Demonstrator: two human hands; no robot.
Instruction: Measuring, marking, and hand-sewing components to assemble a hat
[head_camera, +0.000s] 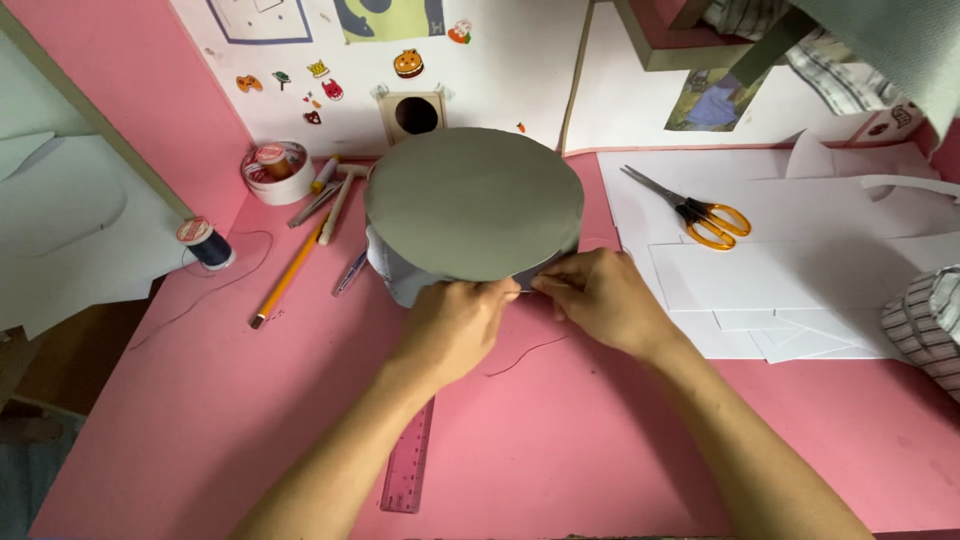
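Observation:
A grey round card disc (472, 200) lies on top of a pale blue-grey cloth piece (398, 275) in the middle of the pink table (560, 440). My left hand (452, 325) and my right hand (597, 298) meet at the disc's near edge. Both pinch the cloth and the disc rim there, fingertips almost touching. A thin dark thread (525, 352) trails on the table just below my hands.
Orange-handled scissors (705, 213) lie on white paper sheets (800, 270) at the right. A pink ruler (408, 462) sits under my left forearm. A yellow pencil (288, 272), pens, a tape tub (278, 170) and a dark thread spool (206, 243) are at the left.

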